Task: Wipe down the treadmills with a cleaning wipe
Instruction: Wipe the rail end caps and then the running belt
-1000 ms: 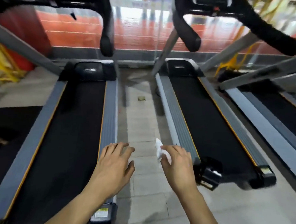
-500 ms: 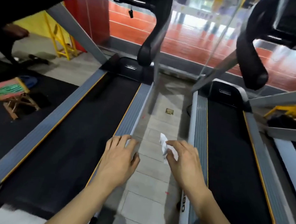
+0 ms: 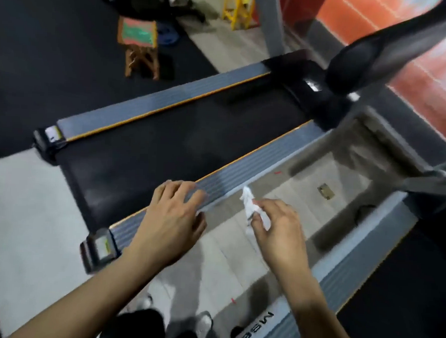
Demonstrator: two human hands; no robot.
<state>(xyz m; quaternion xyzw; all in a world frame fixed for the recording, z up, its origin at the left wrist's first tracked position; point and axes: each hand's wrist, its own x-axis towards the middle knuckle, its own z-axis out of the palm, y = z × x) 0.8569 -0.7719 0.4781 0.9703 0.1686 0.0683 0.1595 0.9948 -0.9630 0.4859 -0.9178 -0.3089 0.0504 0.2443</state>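
Observation:
A treadmill with a black belt (image 3: 182, 143) and grey ribbed side rails runs diagonally across the middle of the view. My left hand (image 3: 172, 223) hovers with loosely spread fingers over its near side rail (image 3: 242, 170); contact is unclear. My right hand (image 3: 278, 233) pinches a crumpled white cleaning wipe (image 3: 251, 206) over the tiled gap, just right of that rail. A second treadmill's grey rail (image 3: 362, 256) lies at the lower right, under my right forearm.
A black padded handlebar (image 3: 364, 60) juts in at the upper right. A small wooden stool (image 3: 140, 43) stands on the dark mat beyond the treadmill. A small metal floor plate (image 3: 325, 191) sits in the tiled gap. My shoes (image 3: 203, 325) show at the bottom.
The view has swung left and down, so the left treadmill now lies diagonally. Both hands kept their pose, moving over the left treadmill's near rail; the wipe stays pinched in my right hand.

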